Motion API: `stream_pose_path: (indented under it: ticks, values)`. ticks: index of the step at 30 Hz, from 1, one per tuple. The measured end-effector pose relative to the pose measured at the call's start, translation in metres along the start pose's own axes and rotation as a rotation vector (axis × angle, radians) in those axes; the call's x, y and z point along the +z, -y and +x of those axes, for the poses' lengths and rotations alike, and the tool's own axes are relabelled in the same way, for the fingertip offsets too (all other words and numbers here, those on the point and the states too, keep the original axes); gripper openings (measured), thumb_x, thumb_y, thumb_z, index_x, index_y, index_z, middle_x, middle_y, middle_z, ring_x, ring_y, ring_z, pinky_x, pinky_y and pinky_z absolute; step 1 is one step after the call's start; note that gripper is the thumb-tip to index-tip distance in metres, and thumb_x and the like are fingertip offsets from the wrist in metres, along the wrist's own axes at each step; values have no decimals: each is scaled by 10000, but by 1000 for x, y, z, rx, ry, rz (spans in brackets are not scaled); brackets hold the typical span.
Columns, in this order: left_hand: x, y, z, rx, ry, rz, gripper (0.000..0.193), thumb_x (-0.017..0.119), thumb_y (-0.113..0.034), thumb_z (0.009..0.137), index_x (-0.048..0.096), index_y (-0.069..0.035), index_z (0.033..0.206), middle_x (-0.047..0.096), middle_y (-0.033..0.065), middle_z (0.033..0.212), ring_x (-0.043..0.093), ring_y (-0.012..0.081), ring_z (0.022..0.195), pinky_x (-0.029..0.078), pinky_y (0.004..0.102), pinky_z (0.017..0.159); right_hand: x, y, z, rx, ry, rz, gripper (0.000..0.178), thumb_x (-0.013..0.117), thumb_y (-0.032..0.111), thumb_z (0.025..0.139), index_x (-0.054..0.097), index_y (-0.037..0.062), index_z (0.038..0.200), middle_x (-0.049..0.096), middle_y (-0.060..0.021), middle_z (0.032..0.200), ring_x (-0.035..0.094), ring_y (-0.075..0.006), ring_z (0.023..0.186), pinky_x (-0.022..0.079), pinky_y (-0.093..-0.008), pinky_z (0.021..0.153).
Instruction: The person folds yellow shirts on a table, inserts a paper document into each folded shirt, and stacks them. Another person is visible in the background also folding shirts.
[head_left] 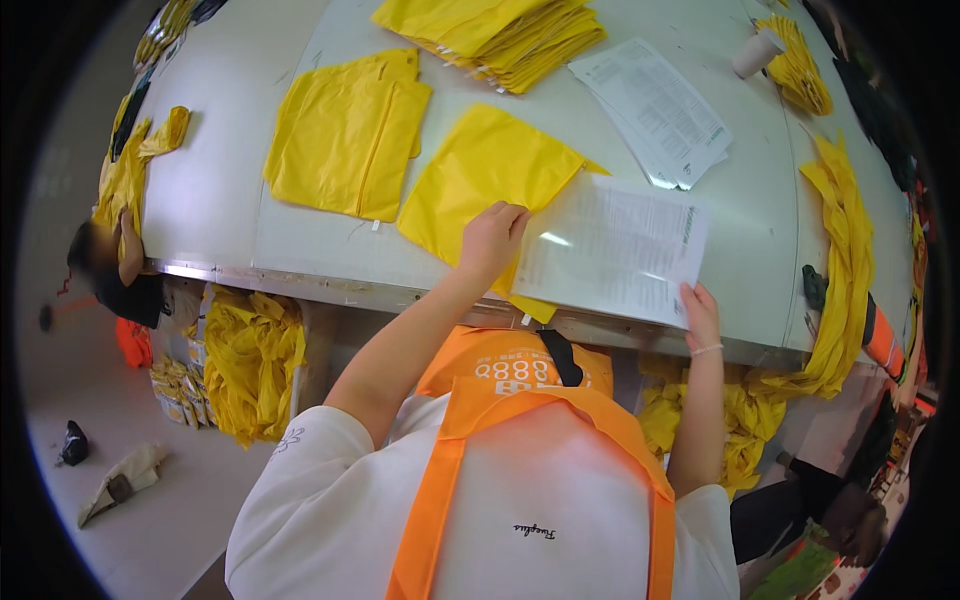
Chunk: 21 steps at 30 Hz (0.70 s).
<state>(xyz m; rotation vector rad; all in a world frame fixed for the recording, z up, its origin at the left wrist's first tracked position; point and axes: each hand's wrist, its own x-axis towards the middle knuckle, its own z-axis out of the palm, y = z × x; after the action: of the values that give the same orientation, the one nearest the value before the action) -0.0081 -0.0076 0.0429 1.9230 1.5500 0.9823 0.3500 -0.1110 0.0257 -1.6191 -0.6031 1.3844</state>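
Paper sheet (625,240) and yellow pouch (495,150) are overlapping on the counter (762,265). Our right hand (700,310) is holding the sheet's near right corner with closed fingers; our left hand (495,235) is curling tight, seemingly pinching the pouch's edge. We're probably partway: most sheet is lying outside. More papers (660,110) and piled bags (500,40) are waiting beyond.

Smooth desk (225,130) with a soft sheen. On it, a creased, cloth-like yellow pouch (490,160); over it, a glossy, see-through, plastic-looking sleeve (615,250); before it, a matt cloth apron (460,360).
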Motion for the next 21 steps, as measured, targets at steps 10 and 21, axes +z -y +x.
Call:
stream_pose_path:
  ticks: [10,21]
  values:
    - [17,2,-10,-88,36,-69,97,605,-103,824,629,-18,863,611,153,786,595,321,735,478,360,644,150,-24,3,25,220,61,196,543,114,900,594,-23,1030,640,-50,930,579,-96,793,466,-242,723]
    - [9,16,-12,-197,344,357,263,586,-267,793,568,-7,821,597,169,840,588,313,817,491,413,696,128,-37,9,71,265,62,205,534,104,912,583,-33,1057,633,-64,979,579,-100,819,467,-251,747]
